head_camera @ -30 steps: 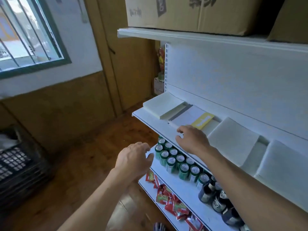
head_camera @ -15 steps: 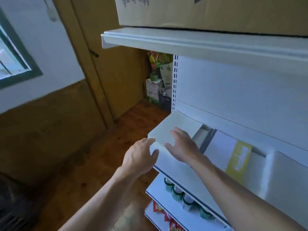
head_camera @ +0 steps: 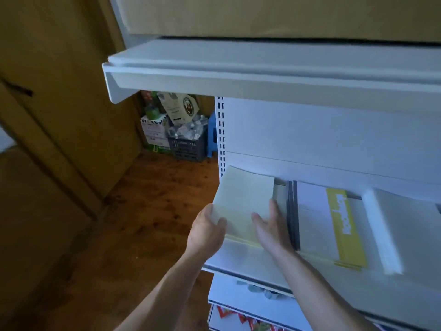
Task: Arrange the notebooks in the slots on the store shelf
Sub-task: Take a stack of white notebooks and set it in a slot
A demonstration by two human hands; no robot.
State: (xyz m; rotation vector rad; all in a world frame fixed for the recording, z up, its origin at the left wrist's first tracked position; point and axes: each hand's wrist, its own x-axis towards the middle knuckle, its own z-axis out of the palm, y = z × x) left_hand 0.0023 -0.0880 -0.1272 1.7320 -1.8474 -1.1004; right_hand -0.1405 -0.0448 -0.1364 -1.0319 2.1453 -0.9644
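On the white shelf (head_camera: 250,263), as the head camera shows it, a pale yellow notebook (head_camera: 245,201) sits at the far left end, its left edge reaching the shelf's end; I cannot tell whether it lies flat or is lifted a little. The left hand (head_camera: 207,231) takes its near left corner with the thumb on top, so that grip holds the notebook. The right hand (head_camera: 269,228) rests on the cover by the right edge, fingers straight, its grip wide and holding nothing. Across a narrow bare gap to the right lies a yellow-banded notebook (head_camera: 334,223) on dark-spined ones, and beyond it a white stack (head_camera: 386,230). Three piles look set side by side, so the work seems well along. Squaring the left pile into its slot appears to be what is left, and whether more notebooks wait out of sight cannot be told.
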